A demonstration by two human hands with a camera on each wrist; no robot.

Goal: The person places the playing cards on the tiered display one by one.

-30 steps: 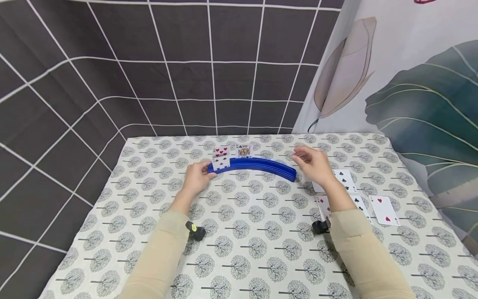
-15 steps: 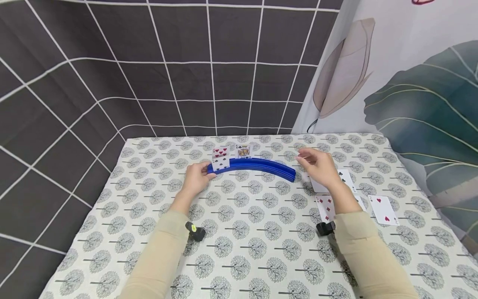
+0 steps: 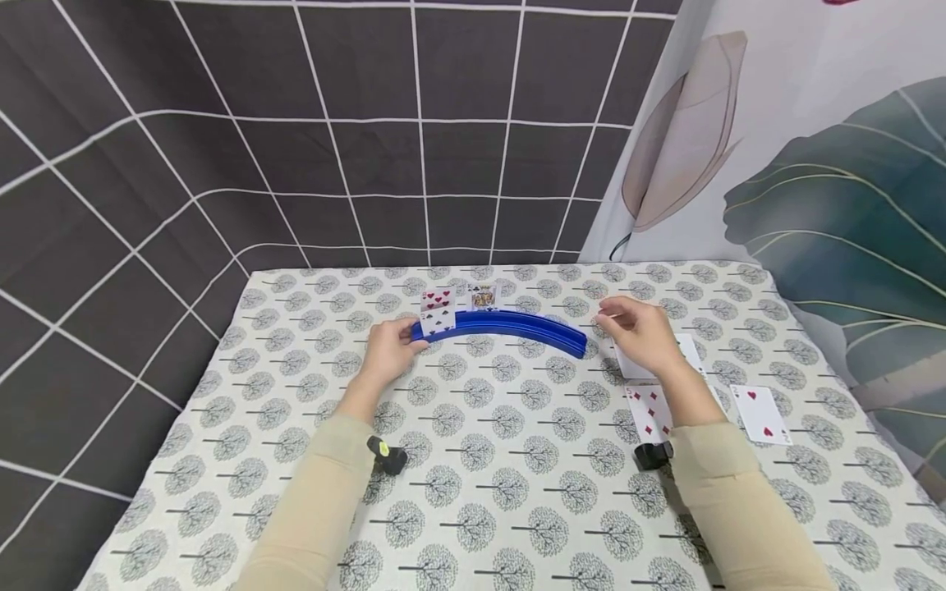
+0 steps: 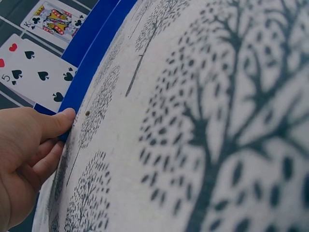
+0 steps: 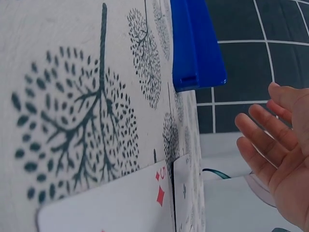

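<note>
A curved blue playing card holder (image 3: 521, 325) lies across the table. My left hand (image 3: 388, 353) grips its left end; in the left wrist view the thumb (image 4: 60, 123) presses against the blue front. Standing in the holder near that hand is a five of spades (image 4: 42, 76), with a hearts card (image 3: 436, 298) behind and above it. A king of clubs (image 4: 55, 21) stands farther right. My right hand (image 3: 641, 335) hovers past the holder's right end, fingers relaxed and holding nothing. The right wrist view shows its palm (image 5: 289, 179) apart from the holder.
Face-up cards lie on the tree-patterned tablecloth at the right: a five of diamonds (image 3: 647, 412), a two of hearts (image 3: 761, 414) and a card (image 3: 631, 364) partly hidden under the right hand. A dark grid-patterned curtain (image 3: 369, 164) hangs behind the table.
My right hand has drifted to the right, away from the card holder, uncovering more of the five of diamonds. The left hand and the holder have stayed in place.
</note>
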